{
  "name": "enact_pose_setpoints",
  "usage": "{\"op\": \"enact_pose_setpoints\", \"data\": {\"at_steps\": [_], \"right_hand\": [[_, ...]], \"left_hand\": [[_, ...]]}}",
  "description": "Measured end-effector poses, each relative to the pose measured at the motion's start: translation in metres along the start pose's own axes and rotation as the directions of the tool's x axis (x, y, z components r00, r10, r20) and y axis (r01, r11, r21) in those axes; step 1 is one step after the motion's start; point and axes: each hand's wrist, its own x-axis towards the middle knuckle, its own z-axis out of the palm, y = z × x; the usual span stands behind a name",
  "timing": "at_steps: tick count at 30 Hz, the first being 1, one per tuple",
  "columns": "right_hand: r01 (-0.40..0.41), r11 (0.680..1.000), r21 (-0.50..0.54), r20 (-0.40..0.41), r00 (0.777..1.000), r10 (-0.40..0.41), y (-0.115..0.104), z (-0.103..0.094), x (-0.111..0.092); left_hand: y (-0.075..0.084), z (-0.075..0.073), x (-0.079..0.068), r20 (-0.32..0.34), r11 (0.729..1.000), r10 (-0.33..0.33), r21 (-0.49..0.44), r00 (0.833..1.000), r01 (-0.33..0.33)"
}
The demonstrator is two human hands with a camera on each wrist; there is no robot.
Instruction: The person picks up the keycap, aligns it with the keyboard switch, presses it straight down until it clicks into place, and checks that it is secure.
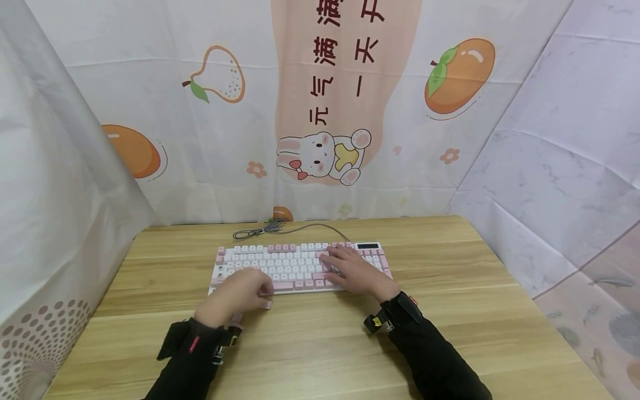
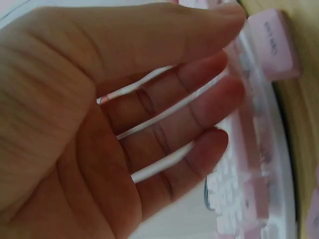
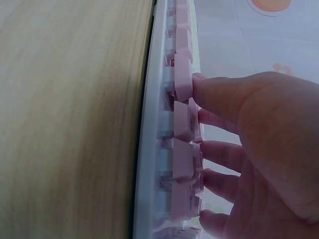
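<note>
A white and pink keyboard [image 1: 295, 268] lies on the wooden table. My left hand [image 1: 237, 291] hovers at the keyboard's front left part, fingers loosely bent and nothing between them. Near its thumb tip is a loose pink keycap [image 1: 267, 305]; in the left wrist view this keycap [image 2: 273, 45], marked Caps Lock, lies just off the keyboard's front edge. Another pink keycap [image 1: 237, 316] sits beside the left wrist, partly hidden by it. My right hand [image 1: 357, 272] rests over the right part of the keyboard, its thumb and fingertips at the pink keys [image 3: 183, 114].
A grey cable [image 1: 260, 230], bundled in a coil, lies behind the keyboard. White printed cloth [image 1: 225, 144] hangs along the table's back edge and down both sides. Each wrist wears a black strap with a small camera [image 1: 372, 323].
</note>
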Motion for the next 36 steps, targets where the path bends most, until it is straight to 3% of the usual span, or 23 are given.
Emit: {"op": "enact_pose_setpoints", "data": {"at_steps": [6, 19, 36], "right_hand": [[-0.002, 1.000, 0.005, -0.001, 1.000, 0.002, 0.000, 0.000, -0.001], [-0.002, 1.000, 0.002, -0.003, 1.000, 0.002, 0.000, 0.001, 0.000], [-0.013, 1.000, 0.007, 0.007, 1.000, 0.013, 0.002, 0.002, 0.001]], "left_hand": [[0.005, 0.007, 0.000, 0.031, 0.999, -0.042, 0.009, 0.999, 0.042], [0.006, 0.011, 0.000, 0.076, 0.998, -0.067, 0.022, 0.995, 0.066], [0.013, 0.015, 0.000, 0.074, 0.997, -0.071, 0.026, 0.995, 0.070]]}}
